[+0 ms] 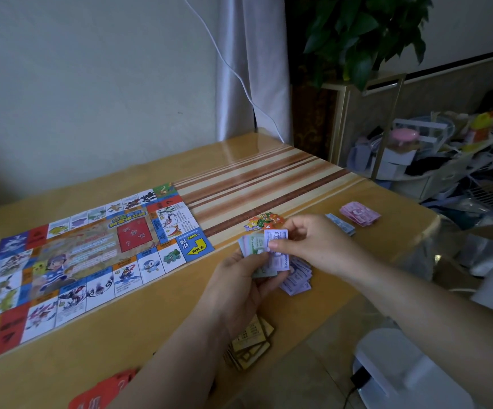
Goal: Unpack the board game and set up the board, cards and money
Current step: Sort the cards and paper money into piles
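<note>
The board (92,255) lies unfolded and flat on the table (151,343), filling the left of the frame, with its blue corner square and yellow arrow nearest the centre.

Just right of centre, the left hand (236,293) is curled round a small stack of green bills (252,246), held above the table. The right hand (310,243) comes in from the lower right and pinches 1 purple bill (277,255) between thumb and fingertips; that bill stands upright against the front of the green stack.

Below both hands a purple pile (298,277) of bills lies loosely fanned on the table. Behind the hands sits a heap of small coloured tokens (264,221). To the right of them, near the table's right edge, lie blue bills (341,224) and, just beyond, pink bills (359,214), the 2 piles apart.

Under the left forearm, tan cards (251,343) are spread by the near edge. Red cards (100,391) show at the bottom edge, partly cut off.

A plant (363,33) stands in the upper right, and a white cable (233,72) hangs down in front of the curtain (248,84).
</note>
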A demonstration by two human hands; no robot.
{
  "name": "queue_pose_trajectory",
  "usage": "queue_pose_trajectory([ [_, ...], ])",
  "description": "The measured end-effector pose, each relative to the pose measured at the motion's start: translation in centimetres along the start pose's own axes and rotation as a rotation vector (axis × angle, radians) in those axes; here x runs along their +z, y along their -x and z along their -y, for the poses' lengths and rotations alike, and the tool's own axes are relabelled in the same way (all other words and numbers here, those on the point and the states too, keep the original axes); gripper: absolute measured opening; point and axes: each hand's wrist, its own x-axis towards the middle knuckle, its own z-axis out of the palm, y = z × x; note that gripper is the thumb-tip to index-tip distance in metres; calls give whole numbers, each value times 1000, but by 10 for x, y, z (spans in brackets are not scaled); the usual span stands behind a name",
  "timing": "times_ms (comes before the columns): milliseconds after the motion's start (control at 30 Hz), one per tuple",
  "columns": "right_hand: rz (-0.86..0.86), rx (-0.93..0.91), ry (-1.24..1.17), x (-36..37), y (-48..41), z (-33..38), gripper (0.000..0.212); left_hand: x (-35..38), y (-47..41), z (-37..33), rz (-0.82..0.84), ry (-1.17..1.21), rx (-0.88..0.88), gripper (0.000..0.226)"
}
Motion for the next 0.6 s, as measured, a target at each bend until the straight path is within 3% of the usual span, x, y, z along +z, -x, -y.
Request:
queue_pose_trajectory([
  [200,-33,25,-10,-9,-6,-12,12,-15,5,-5,-106,15,67,22],
  [300,39,37,167,-1,-3,-20,16,-22,6,-7,-111,27,69,23],
  [433,-52,-77,524,11,1,-27,29,-22,7,-4,-96,-20,52,21],
  [500,-139,-140,487,9,2,-26,27,-20,8,-3,-105,-47,49,19],
  [600,-163,-143,157,6,3,-16,17,-14,7,-1,-124,-46,19,18],
])
